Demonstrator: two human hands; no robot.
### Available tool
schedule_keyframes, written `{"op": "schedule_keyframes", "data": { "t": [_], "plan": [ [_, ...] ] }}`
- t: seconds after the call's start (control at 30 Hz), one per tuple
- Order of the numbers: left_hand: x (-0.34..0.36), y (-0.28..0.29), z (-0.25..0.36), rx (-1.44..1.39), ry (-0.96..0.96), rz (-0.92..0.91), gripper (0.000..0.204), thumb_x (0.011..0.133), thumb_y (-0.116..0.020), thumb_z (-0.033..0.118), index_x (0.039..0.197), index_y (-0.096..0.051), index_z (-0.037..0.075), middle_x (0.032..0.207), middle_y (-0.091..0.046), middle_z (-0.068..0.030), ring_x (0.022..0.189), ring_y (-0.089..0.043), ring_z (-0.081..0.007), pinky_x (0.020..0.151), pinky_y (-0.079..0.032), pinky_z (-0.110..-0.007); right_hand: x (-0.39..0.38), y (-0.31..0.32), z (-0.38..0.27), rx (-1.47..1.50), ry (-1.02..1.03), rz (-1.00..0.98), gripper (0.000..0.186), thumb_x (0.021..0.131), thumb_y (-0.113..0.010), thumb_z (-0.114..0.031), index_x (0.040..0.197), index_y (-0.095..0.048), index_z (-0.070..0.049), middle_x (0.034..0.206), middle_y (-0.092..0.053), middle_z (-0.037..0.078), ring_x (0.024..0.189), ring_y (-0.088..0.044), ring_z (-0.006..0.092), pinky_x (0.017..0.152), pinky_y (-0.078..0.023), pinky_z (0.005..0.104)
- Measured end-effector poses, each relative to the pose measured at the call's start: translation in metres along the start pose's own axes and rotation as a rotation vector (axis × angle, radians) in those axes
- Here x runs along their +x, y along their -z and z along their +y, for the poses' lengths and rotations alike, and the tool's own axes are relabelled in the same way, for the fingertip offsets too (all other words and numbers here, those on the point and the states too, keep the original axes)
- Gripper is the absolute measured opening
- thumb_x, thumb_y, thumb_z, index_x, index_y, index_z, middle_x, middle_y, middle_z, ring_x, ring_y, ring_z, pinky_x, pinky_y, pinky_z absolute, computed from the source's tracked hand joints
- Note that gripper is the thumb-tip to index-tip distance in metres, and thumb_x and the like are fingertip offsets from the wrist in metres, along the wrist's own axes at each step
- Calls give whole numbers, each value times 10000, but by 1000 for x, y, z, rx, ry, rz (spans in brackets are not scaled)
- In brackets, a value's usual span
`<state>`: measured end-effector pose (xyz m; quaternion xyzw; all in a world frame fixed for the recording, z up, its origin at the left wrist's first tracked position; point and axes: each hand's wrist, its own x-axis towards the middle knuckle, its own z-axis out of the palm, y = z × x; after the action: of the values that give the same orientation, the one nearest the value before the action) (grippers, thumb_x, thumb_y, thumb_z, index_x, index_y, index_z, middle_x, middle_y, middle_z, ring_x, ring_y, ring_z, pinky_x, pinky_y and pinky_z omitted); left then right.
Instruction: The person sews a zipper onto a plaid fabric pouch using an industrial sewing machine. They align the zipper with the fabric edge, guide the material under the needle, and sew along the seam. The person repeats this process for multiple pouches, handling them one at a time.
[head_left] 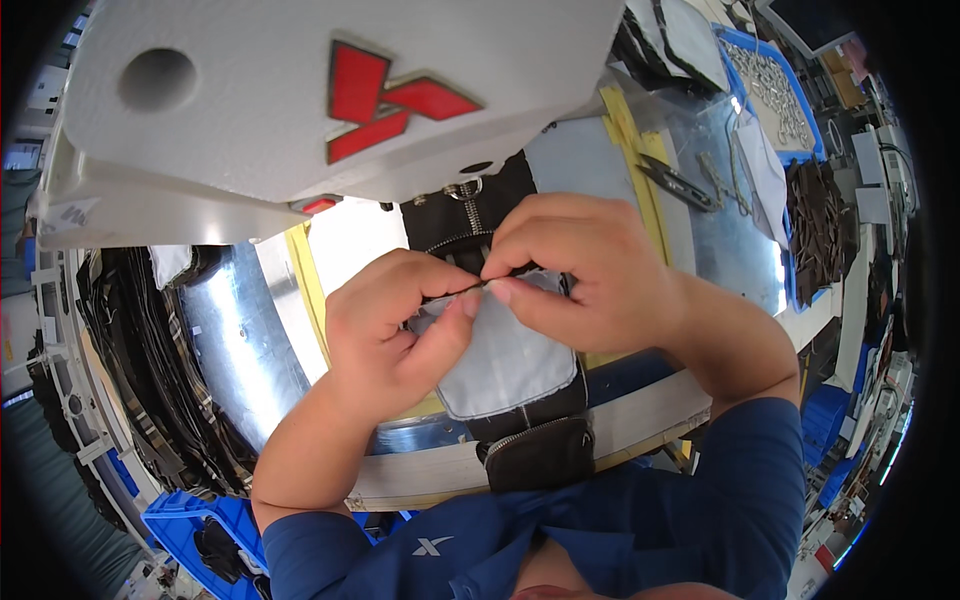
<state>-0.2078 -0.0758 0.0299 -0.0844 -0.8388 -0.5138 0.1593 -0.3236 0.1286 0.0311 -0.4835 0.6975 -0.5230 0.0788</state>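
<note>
Both hands meet at the top edge of a light grey lining (510, 360), which belongs to a dark fabric bag piece (418, 222) with zips. My left hand (395, 315) pinches that edge between thumb and forefinger. Right beside it, the fingertips of my right hand (585, 262) grip the same edge, almost touching the left ones. Exactly which layers lie between the fingers is hidden. Towards me, a small dark zipped pouch (540, 455) hangs over the table's front edge, in line with the bag piece. Beyond my hands the bag piece shows a metal zip and a ring.
A large white machine head (250, 110) overhangs the far side, close above the work. Thread snips (680, 183) lie right of a yellow strip (640, 180). A blue tray (817, 125) holds small metal parts. Stacked dark fabric (150, 370) stands left, above a blue crate (195, 530).
</note>
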Motion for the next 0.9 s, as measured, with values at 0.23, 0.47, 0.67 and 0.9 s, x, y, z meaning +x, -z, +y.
{"op": "schedule_keyframes", "data": {
  "t": [0.23,0.47,0.67,0.9],
  "plan": [
    [1,0,-6,-241,506,-31,102,939,-774,52,1010,-761,-19,905,-741,-55,823,-645,-102,754,-515,-261,7,4,4,38,-218,-79,119,864,-803,-52,975,-771,-20,883,-722,78,698,-642,160,618,-497,309],
    [1,-1,-8,-314,568,-23,106,952,-772,57,1019,-764,-24,914,-735,-30,849,-630,-76,770,-518,-252,7,3,9,15,-204,-93,60,921,-767,-66,958,-764,-19,843,-703,63,679,-626,154,612,-484,313],
    [2,-3,-8,-234,624,12,124,954,-796,93,992,-774,-23,894,-731,-32,819,-625,-77,739,-514,-264,9,0,8,-30,-249,-74,43,929,-750,-68,930,-737,-27,839,-700,90,671,-643,236,627,-502,352],
    [25,-1,-29,74,606,57,239,955,-820,212,1027,-790,-13,831,-739,-95,718,-645,-148,666,-514,-320,24,-8,32,-394,-150,-39,173,945,-708,-182,914,-706,-12,903,-728,168,890,-697,411,794,-558,532]
  ]
}}
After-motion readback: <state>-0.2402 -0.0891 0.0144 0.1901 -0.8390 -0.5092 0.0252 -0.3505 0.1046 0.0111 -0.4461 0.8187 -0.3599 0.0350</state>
